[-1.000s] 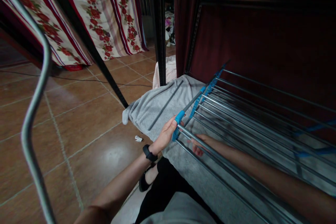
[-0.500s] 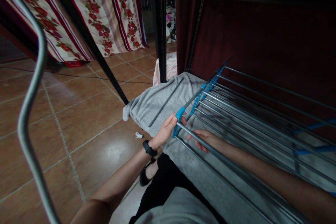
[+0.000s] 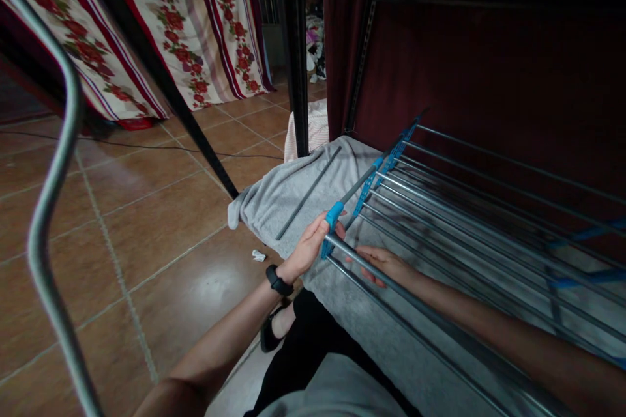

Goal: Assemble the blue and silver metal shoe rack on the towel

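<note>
Feed dim overall. I see soft glare on floor tiles point(image 3: 195, 293) left of my left hand point(image 3: 309, 246). Deep shadow on dark red curtain point(image 3: 489, 78) beyond my right hand point(image 3: 386, 260). Rack bars point(image 3: 440, 208) right of that hand slightly smeared. Strong wide-angle bending at edges; near grey tube point(image 3: 49, 208) far left curves, out of focus.

Left hand point(image 3: 309, 246) grips blue rack joint point(image 3: 334, 215); right hand point(image 3: 382, 262) seemingly under rails point(image 3: 440, 221).
</note>
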The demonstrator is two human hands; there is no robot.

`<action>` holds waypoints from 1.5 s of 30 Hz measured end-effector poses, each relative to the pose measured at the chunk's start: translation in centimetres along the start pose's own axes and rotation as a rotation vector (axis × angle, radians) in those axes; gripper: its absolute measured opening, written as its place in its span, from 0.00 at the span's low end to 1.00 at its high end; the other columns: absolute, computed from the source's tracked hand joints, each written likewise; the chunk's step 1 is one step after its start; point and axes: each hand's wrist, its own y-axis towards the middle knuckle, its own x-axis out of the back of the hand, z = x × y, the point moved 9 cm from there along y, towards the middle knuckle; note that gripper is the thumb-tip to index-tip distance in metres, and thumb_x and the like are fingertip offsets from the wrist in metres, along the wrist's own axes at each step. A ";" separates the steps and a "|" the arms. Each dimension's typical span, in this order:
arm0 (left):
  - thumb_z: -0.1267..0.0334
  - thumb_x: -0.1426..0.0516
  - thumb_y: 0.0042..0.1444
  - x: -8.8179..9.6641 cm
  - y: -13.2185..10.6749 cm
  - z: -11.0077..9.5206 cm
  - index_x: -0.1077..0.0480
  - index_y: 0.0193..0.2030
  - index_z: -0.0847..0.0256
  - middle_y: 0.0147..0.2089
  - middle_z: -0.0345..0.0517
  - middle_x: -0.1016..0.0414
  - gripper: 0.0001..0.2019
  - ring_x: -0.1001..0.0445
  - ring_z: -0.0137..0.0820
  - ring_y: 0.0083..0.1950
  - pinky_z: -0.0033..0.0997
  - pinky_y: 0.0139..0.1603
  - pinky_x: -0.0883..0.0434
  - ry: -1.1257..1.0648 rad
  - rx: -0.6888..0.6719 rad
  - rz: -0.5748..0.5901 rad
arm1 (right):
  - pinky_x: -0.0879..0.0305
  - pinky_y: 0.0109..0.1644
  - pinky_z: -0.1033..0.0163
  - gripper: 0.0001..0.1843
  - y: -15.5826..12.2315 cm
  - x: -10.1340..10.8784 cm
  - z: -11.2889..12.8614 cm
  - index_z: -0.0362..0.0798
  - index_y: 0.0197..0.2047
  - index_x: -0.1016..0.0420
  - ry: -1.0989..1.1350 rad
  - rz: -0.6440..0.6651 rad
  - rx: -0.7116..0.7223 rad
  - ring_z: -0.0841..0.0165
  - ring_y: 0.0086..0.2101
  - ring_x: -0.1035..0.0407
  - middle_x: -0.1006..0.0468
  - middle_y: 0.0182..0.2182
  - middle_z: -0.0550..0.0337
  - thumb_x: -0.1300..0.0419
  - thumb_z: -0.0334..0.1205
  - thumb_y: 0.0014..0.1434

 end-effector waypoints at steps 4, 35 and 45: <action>0.47 0.52 0.67 0.1 0.0 0.0 0.31 0.58 0.62 0.40 0.47 0.25 0.24 0.30 0.33 0.40 0.35 0.46 0.33 0.030 0.005 0.005 | 0.51 0.22 0.66 0.20 0.1 -0.2 -0.3 0.48 0.36 0.32 -0.016 0.031 -0.014 0.75 0.17 0.48 0.38 0.19 0.67 0.51 0.55 0.64; 0.45 0.51 0.65 1.5 0.0 2.2 0.30 0.54 0.60 0.36 0.44 0.29 0.23 0.33 0.32 0.33 0.33 0.36 0.31 0.017 0.120 -0.131 | 0.50 0.30 0.64 0.16 1.0 -0.1 -1.0 0.52 0.31 0.37 -0.266 -0.064 -0.039 0.68 0.27 0.35 0.34 0.23 0.64 0.51 0.54 0.62; 0.45 0.52 0.66 1.5 0.0 2.2 0.29 0.54 0.58 0.36 0.46 0.28 0.22 0.31 0.35 0.38 0.36 0.41 0.29 0.008 0.098 -0.112 | 0.47 0.31 0.65 0.19 0.7 0.5 -0.1 0.50 0.31 0.33 -0.217 -0.043 0.012 0.69 0.27 0.35 0.30 0.23 0.63 0.53 0.53 0.66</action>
